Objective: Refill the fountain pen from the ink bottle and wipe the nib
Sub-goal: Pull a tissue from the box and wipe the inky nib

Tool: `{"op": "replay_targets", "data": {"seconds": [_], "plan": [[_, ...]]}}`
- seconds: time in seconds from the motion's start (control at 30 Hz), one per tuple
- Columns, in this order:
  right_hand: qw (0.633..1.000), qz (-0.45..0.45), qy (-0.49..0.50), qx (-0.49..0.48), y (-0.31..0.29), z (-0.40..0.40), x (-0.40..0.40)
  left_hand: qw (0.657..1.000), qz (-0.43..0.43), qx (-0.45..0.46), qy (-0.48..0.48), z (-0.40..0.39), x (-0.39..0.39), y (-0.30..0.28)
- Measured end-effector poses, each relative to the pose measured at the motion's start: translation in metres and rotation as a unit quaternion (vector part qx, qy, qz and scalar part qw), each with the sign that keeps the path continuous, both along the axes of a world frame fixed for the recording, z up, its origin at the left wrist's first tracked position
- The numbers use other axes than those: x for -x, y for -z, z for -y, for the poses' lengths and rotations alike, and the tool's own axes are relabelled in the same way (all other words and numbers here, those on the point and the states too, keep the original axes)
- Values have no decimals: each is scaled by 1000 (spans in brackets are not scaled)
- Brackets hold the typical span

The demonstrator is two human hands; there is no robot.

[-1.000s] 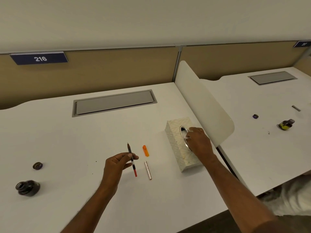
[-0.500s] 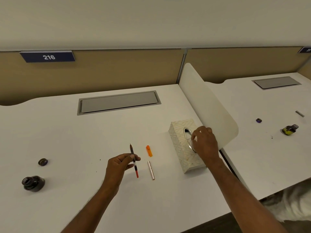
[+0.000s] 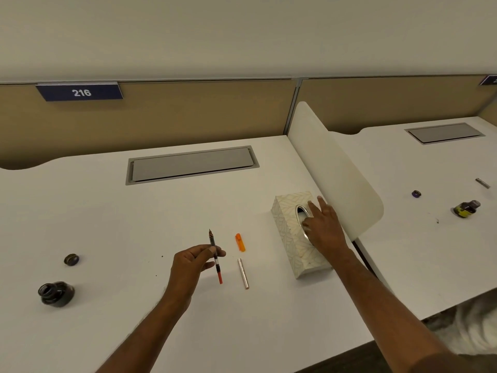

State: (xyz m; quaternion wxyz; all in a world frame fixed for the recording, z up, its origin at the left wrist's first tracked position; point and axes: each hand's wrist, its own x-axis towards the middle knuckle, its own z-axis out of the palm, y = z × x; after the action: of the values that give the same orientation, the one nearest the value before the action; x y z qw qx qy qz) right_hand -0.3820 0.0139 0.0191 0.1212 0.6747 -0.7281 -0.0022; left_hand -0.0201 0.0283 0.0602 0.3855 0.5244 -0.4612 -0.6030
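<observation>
My left hand (image 3: 197, 262) pinches the fountain pen's inner section (image 3: 215, 255) above the desk, dark nib pointing away and red end toward me. My right hand (image 3: 324, 227) rests on top of the patterned tissue box (image 3: 289, 239), fingers stretched out beside its oval opening; no tissue shows in them. The open dark ink bottle (image 3: 55, 293) stands at the desk's left, its cap (image 3: 71, 259) just behind it. An orange pen cap (image 3: 240, 242) and a silver barrel (image 3: 243, 273) lie on the desk between my hands.
A white curved divider (image 3: 338, 168) rises right behind the tissue box. The neighbouring desk holds another ink bottle (image 3: 466, 208), a small purple cap (image 3: 416, 194) and a metal piece (image 3: 482, 183). A grey cable hatch (image 3: 192, 164) sits at the back.
My right hand's fingers have uncurled and now lie stretched over the box top by the opening. My left hand and the pen section have stayed put.
</observation>
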Motion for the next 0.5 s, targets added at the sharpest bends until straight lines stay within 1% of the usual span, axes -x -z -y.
{"op": "replay_targets", "data": {"seconds": [0.2, 0.27, 0.33, 0.37, 0.43, 0.5], "plan": [[995, 79, -20, 64, -12, 1, -8, 1000, 7, -4, -4, 1, -2, 2], [983, 161, 4, 88, -13, 2, -11, 1000, 8, -5, -6, 1, -3, 2], [956, 269, 56, 99, -17, 1, -14, 1000, 8, -6, -9, 1, -3, 1], [942, 309, 71, 108, -17, 2, -15, 1000, 8, -7, -10, 1, -3, 1], [919, 357, 103, 134, -21, 2, -18, 1000, 10, -8, -11, 1, -3, 0], [887, 406, 143, 170, -29, 1, -22, 1000, 12, -9, -12, 1, -4, 1]]}}
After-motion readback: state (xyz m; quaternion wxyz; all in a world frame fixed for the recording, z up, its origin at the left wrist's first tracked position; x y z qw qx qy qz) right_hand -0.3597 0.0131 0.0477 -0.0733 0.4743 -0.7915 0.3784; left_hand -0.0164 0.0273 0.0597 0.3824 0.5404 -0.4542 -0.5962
